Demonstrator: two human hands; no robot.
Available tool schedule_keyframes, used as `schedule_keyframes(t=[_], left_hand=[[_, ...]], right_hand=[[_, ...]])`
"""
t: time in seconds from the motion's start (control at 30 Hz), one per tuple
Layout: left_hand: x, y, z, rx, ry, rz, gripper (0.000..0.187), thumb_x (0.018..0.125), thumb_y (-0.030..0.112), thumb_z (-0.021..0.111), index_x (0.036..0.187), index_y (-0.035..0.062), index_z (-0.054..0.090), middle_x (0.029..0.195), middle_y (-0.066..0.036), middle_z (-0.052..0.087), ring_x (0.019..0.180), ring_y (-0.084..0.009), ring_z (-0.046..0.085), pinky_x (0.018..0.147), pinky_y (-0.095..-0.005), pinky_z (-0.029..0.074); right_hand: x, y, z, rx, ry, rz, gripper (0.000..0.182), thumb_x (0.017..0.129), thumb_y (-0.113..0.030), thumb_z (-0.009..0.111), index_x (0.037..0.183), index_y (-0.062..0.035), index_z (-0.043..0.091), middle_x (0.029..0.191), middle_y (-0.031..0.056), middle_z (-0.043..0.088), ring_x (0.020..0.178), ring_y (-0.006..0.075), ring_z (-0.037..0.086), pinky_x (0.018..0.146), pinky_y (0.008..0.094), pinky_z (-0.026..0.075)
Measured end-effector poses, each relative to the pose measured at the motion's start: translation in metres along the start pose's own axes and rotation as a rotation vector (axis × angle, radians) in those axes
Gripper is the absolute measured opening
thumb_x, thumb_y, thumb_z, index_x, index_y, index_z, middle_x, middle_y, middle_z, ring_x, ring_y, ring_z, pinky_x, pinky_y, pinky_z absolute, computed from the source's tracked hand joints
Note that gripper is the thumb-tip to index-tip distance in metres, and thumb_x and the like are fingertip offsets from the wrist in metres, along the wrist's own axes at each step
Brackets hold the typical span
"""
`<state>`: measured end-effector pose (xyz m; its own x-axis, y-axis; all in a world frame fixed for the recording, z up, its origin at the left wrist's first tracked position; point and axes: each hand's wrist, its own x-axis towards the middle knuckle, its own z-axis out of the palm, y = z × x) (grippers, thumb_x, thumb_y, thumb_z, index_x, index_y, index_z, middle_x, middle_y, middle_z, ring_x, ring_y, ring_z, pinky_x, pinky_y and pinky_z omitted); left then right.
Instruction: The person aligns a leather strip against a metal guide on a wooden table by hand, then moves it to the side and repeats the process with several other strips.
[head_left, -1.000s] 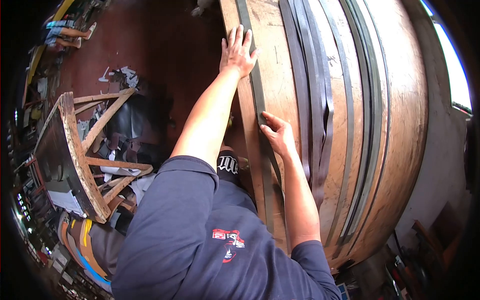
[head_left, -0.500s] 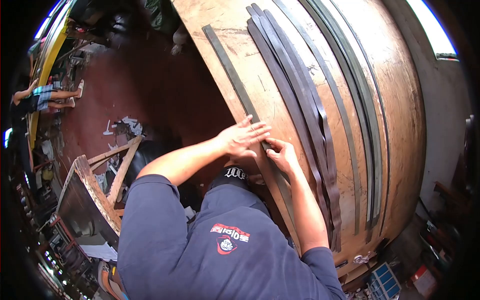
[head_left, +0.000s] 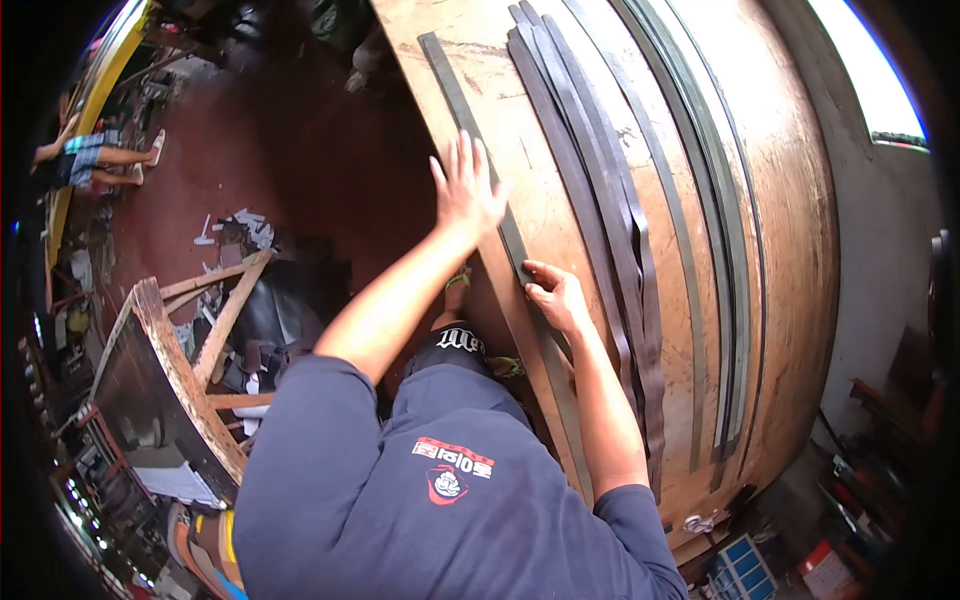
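A long dark strip lies along the near edge of the wooden table. My left hand rests over this strip and the table edge, palm down with fingers stretched out. Lower down, my right hand pinches the strip's edge between thumb and bent fingers. Part of the strip continues below, beside my right forearm. To the right of my hands lie several overlapping dark strips, running lengthwise with wavy lower ends.
Further across the table are more long strips and a thin dark one. A wooden frame stands at left on the reddish floor, near white scraps. A person is at far left. A blue organizer sits below the table's end.
My left hand has moved up along the strip, away from my right hand, and its fingers now point away from me. The right hand stays at the strip's edge.
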<state>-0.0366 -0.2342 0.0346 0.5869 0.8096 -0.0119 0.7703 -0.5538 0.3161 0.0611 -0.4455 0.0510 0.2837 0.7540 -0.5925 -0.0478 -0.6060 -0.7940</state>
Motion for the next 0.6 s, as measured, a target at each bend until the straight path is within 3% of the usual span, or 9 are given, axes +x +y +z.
schedule_keyframes(t=[0.1, 0.2, 0.4, 0.53, 0.57, 0.6], left_hand=[[-0.039, 0.018, 0.028, -0.115, 0.112, -0.085, 0.079, 0.091, 0.045, 0.053, 0.148, -0.0013, 0.025, 0.158, -0.020, 0.015, 0.147, -0.0359, 0.009, 0.114, -0.0630, 0.009], [-0.039, 0.019, 0.032, -0.093, 0.192, -0.094, 0.073, 0.092, 0.042, 0.053, 0.147, 0.0002, 0.029, 0.158, -0.016, 0.018, 0.147, -0.0328, 0.012, 0.114, -0.0606, 0.012], [-0.037, 0.020, 0.037, 0.011, 0.212, -0.126, 0.071, 0.094, 0.045, 0.049, 0.149, 0.0050, 0.029, 0.159, -0.010, 0.018, 0.148, -0.0278, 0.012, 0.116, -0.0584, 0.012], [-0.037, 0.020, 0.039, 0.029, 0.208, -0.146, 0.071, 0.095, 0.048, 0.045, 0.151, 0.0078, 0.026, 0.160, -0.008, 0.016, 0.148, -0.0248, 0.010, 0.118, -0.0542, 0.011], [-0.037, 0.020, 0.038, 0.060, 0.197, -0.155, 0.071, 0.096, 0.050, 0.042, 0.151, 0.0089, 0.024, 0.160, -0.007, 0.015, 0.148, -0.0238, 0.009, 0.118, -0.0527, 0.011], [-0.037, 0.020, 0.039, 0.064, 0.197, -0.168, 0.071, 0.096, 0.050, 0.042, 0.151, 0.0089, 0.024, 0.160, -0.007, 0.015, 0.148, -0.0238, 0.009, 0.118, -0.0527, 0.011]], right_hand=[[-0.006, -0.007, -0.005, -0.092, -0.032, -0.086, 0.050, 0.084, -0.009, 0.067, 0.132, -0.0034, 0.056, 0.117, 0.0172, 0.065, 0.109, 0.0198, 0.061, 0.095, 0.0313, 0.048], [-0.013, 0.007, -0.011, 0.307, -0.223, -0.117, 0.069, 0.086, -0.006, 0.067, 0.147, -0.0050, 0.035, 0.131, 0.0226, 0.055, 0.120, 0.0252, 0.055, 0.103, 0.0338, 0.042], [-0.049, 0.020, -0.027, 0.208, -0.208, -0.148, 0.073, 0.087, -0.003, 0.066, 0.149, -0.0060, 0.027, 0.138, 0.0250, 0.049, 0.127, 0.0303, 0.049, 0.106, 0.0373, 0.040], [-0.066, 0.022, -0.035, -0.102, -0.169, -0.133, 0.069, 0.086, -0.005, 0.066, 0.148, -0.0105, 0.035, 0.122, 0.0202, 0.062, 0.106, 0.0254, 0.063, 0.092, 0.0354, 0.050], [-0.067, 0.029, -0.032, -0.120, -0.137, -0.191, 0.064, 0.086, -0.004, 0.066, 0.144, -0.0134, 0.042, 0.109, 0.0155, 0.066, 0.089, 0.0207, 0.065, 0.082, 0.0337, 0.053], [-0.065, 0.034, -0.031, -0.124, -0.150, -0.191, 0.064, 0.086, -0.004, 0.066, 0.144, -0.0134, 0.042, 0.109, 0.0155, 0.066, 0.089, 0.0207, 0.065, 0.082, 0.0337, 0.053]])
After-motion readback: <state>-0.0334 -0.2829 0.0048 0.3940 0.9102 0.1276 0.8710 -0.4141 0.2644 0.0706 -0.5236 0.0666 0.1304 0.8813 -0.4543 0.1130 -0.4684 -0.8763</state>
